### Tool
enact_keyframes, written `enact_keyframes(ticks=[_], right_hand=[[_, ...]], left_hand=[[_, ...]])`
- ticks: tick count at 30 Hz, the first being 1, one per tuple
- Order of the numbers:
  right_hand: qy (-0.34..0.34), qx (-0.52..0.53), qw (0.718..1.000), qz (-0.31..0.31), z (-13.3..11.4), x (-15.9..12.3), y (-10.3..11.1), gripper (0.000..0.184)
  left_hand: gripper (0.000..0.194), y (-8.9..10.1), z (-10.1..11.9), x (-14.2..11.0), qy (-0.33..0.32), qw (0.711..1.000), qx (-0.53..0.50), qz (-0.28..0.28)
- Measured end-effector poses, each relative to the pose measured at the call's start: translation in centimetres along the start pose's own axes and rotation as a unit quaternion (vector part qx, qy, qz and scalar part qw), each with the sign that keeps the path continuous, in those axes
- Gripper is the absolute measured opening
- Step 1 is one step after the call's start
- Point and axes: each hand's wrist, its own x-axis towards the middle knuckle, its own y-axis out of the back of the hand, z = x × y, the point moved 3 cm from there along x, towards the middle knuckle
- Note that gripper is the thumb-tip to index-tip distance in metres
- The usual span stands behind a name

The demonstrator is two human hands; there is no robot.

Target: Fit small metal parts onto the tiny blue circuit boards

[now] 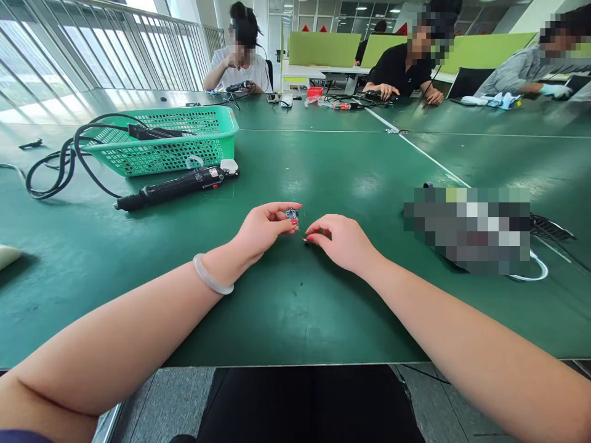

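Between the thumb and fingers of my left hand (272, 224) is a small blue-grey part (291, 215) that looks like a little circuit board. A pale bangle circles that wrist. Just to the right, and apart from it, my right hand (339, 240) hovers low over the green table (258, 320) with its thumb and fingers drawn together. A tiny dark speck shows at its fingertips, too small to name. A black electric screwdriver (178, 186) lies beyond my left hand, in front of a green plastic basket (161, 157).
A black cable (69, 161) loops out left of the basket. At right, a blurred-out bundle (468, 231) lies with a white cord beside it. Across the table sit several people; a red box (314, 92) and tools lie before them. A metal railing runs behind at left.
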Motion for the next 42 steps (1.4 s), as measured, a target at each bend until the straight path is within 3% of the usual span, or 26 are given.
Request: enact_keyframes(ticks=[10, 19, 24, 32, 42], right_hand=[[0.025, -0.078, 0.996, -0.042, -0.2, -0.2, -0.8, 0.013], [0.084, 0.057, 0.989, 0.104, -1.3, -0.6, 0.7, 0.013], [0.098, 0.086, 0.986, 0.109, -1.4, -0.7, 0.7, 0.014], [0.063, 0.147, 0.981, 0.109, -0.9, -0.6, 0.6, 0.010], [0.102, 0.099, 0.980, 0.139, -1.1, -0.9, 0.7, 0.013]], left_hand=[[0.022, 0.0, -1.3, 0.2, 0.083, 0.994, -0.074, 0.008], [0.015, -0.5, -1.5, -0.1, 0.094, 0.992, -0.064, -0.058], [0.015, -0.8, -1.4, -0.3, 0.096, 0.989, -0.056, -0.095], [0.004, -0.8, -1.1, -0.5, 0.122, 0.986, -0.059, -0.101], [0.013, -0.7, -1.1, -0.4, 0.137, 0.981, -0.110, -0.086]])
